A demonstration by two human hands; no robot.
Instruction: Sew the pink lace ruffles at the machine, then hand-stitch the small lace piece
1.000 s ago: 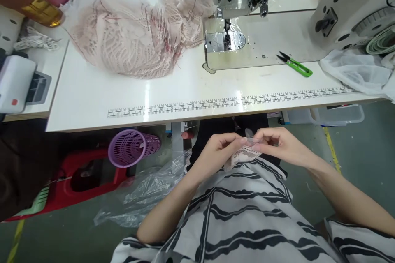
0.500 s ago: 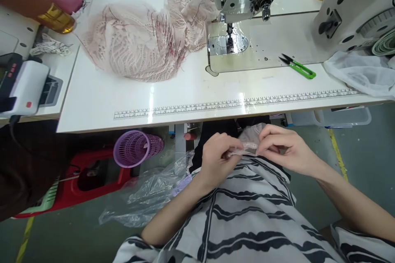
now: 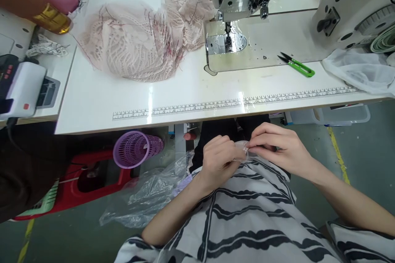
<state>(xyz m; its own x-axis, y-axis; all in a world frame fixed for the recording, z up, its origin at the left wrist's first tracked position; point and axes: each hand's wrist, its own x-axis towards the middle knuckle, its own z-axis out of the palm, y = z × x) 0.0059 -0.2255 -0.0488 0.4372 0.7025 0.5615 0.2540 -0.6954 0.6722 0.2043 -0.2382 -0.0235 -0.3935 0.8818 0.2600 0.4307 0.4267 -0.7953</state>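
Observation:
Just in front of the table edge, above my lap, my left hand (image 3: 219, 159) is closed on a small piece of pale lace fabric (image 3: 242, 150). My right hand (image 3: 279, 150) pinches the same piece at its right side, with thumb and fingertips together. Most of the fabric is hidden inside the left fingers. On the white table lies a larger heap of pale pink lace (image 3: 132, 45) with dark red threads, left of the sewing machine needle (image 3: 228, 35).
Green thread snips (image 3: 298, 65) lie on the machine bed's front edge. A printed ruler strip (image 3: 185, 109) runs along the table. White mesh cloth (image 3: 358, 72) sits at the right. Below stand a purple basket (image 3: 131, 150) and a red stool (image 3: 92, 185) beside clear plastic (image 3: 142, 201).
My right hand has moved slightly left, closer to the left hand. The fabric that stretched and spread between the hands is now gathered up, with less of it showing.

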